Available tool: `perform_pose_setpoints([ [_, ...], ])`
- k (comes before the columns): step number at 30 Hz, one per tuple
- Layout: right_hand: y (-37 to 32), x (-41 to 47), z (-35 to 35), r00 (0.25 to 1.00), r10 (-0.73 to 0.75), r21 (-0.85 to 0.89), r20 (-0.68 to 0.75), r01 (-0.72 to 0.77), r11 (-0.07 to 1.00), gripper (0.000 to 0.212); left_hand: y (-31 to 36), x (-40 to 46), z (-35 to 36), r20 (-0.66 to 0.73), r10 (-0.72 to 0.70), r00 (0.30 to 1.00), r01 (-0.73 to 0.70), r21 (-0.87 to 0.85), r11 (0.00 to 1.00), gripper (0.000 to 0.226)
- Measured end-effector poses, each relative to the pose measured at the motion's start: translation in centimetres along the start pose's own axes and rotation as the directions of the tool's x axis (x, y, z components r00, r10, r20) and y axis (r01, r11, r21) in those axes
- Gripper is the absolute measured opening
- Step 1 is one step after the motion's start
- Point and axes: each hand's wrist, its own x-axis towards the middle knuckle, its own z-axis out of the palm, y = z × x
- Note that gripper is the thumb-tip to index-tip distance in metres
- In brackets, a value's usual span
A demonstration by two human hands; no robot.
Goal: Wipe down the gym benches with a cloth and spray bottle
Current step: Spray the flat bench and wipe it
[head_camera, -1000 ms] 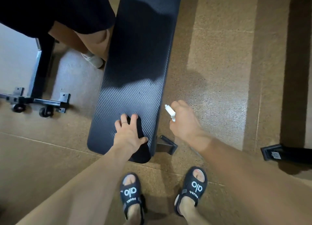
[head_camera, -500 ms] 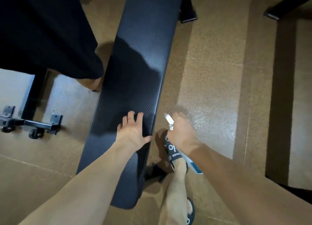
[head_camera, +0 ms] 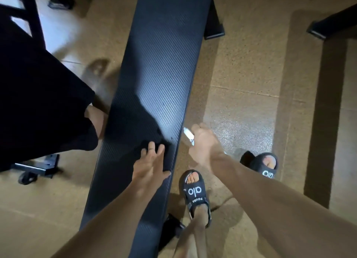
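- Head view: left hand (head_camera: 149, 166) presses flat on a dark cloth (head_camera: 154, 144) on the bench (head_camera: 164, 68), mid-wipe.
- Right hand (head_camera: 202, 144), at 3 o'clock, grips the spray bottle (head_camera: 189, 135).
- Next, likely: push the cloth toward 12 o'clock.

"alo" on both black sandals (head_camera: 195, 192) — "FOUSA" beneath, on the nearer strap

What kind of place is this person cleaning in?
Most likely a gym: a long black padded bench with a textured cover stands on speckled tan rubber-like flooring, and a black metal equipment frame on small wheels sits to the left.
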Motion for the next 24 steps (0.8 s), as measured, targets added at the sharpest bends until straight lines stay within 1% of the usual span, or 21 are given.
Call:
perform_pose_setpoints([
  [2, 0.3, 1.8, -0.9, 0.999, 0.037, 0.045, -0.002, -0.037, 0.998, 0.045, 0.3, 0.9, -1.6, -0.058, -0.013, 0.998, 0.012, -0.023, 1.0, 0.067],
  [4, 0.5, 3.8, -1.8, 0.998, 0.056, 0.11, -0.029, -0.053, 0.992, 0.046, 0.7, 2.5, -3.5, -0.163, -0.056, 0.985, 0.048, -0.049, 0.998, 0.069],
  [5, 0.5, 4.6, -2.3, 0.997, 0.062, 0.14, -0.056, -0.054, 0.989, 0.044, 0.9, 3.4, -4.3, -0.206, -0.069, 0.976, 0.062, -0.042, 0.997, 0.075],
  [7, 0.4, 6.2, -3.3, 0.994, 0.061, 0.173, -0.093, -0.045, 0.984, 0.035, 1.7, 5.7, -5.7, -0.245, -0.042, 0.969, 0.049, 0.022, 0.999, 0.097],
  [9, 0.2, 7.8, -4.5, 0.994, 0.03, 0.171, -0.104, -0.012, 0.985, 0.033, 2.5, 8.0, -7.2, -0.223, -0.016, 0.975, 0.023, 0.031, 0.999, 0.113],
  [10, 0.0, 8.6, -5.1, 0.994, 0.012, 0.163, -0.111, 0.007, 0.987, 0.031, 2.9, 9.1, -8.0, -0.205, -0.018, 0.979, 0.019, 0.005, 1.0, 0.116],
  [13, -0.4, 11.1, -7.4, 0.987, -0.025, 0.134, -0.157, 0.046, 0.99, 0.031, 3.9, 12.0, -10.0, -0.179, -0.03, 0.983, 0.015, -0.088, 0.996, 0.111],
  [16, -0.3, 13.1, -9.5, 0.985, -0.051, 0.154, -0.167, 0.077, 0.985, 0.034, 4.9, 14.1, -11.8, -0.149, -0.042, 0.988, 0.022, -0.132, 0.991, 0.106],
  [20, 0.0, 15.7, -11.5, 0.985, -0.061, 0.121, -0.162, 0.081, 0.989, 0.029, 5.6, 15.6, -12.7, -0.081, -0.051, 0.995, 0.038, -0.156, 0.987, 0.11],
  [24, 0.1, 17.5, -13.6, 0.986, -0.073, 0.12, -0.151, 0.091, 0.989, 0.03, 5.8, 15.7, -12.8, -0.074, -0.084, 0.994, 0.075, -0.115, 0.991, 0.112],
])
